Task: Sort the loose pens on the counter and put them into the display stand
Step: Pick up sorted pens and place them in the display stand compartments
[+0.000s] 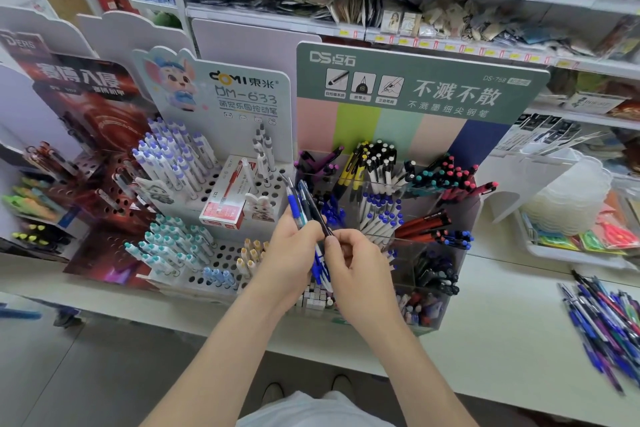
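My left hand (pixel 289 253) grips a bunch of pens (pixel 300 206), blue and dark ones, their tips pointing up and away. My right hand (pixel 356 265) pinches one dark pen of that bunch at its lower part. Both hands hover over the front of the clear display stand (pixel 460 274), whose compartments hold purple, yellow, white, teal, red, blue and black pens. A pile of loose pens (pixel 602 319), mostly blue and purple, lies on the white counter (pixel 502 340) at the far right.
A white peg-hole stand (pixel 221 253) with teal and purple-capped pens and a red pen box (pixel 227 198) sits left of the display stand. A dark red stand (pixel 86 163) is further left. A tray of plastic items (pixel 571 218) stands at the right. Shelves of goods rise behind.
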Demonstrator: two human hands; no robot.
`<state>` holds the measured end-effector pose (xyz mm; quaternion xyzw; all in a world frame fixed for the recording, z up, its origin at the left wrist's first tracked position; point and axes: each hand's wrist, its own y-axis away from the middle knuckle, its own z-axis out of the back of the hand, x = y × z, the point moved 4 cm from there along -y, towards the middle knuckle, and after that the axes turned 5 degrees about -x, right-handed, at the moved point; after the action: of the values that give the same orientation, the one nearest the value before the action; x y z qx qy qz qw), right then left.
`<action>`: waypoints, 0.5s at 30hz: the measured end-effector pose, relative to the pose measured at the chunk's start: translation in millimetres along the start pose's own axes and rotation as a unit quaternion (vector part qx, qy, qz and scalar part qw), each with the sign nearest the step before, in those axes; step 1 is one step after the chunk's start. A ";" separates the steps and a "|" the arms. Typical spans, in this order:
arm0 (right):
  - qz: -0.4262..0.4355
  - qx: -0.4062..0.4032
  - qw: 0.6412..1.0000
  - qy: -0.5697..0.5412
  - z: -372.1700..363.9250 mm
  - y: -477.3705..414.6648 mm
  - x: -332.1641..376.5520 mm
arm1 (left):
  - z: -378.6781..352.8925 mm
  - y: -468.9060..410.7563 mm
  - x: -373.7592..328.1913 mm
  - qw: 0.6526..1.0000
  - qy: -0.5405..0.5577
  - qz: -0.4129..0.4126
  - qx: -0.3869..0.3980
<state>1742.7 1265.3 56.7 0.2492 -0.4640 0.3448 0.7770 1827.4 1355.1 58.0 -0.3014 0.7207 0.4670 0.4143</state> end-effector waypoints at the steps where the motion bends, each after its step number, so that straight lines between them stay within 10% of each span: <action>1: 0.015 -0.014 1.000 0.014 1.7 1.6 0.8 | 1.3 -0.6 1.7 1.000 -0.006 -0.002 -0.003; 15: 0.086 -0.045 0.966 0.241 65.7 -23.5 20.5 | 32.7 -16.9 1.6 0.980 -0.077 -0.073 -0.169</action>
<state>1731.4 1210.0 102.6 0.0827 -0.2980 0.4387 0.8437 1850.9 1378.8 42.2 -0.3819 0.5735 0.5725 0.4444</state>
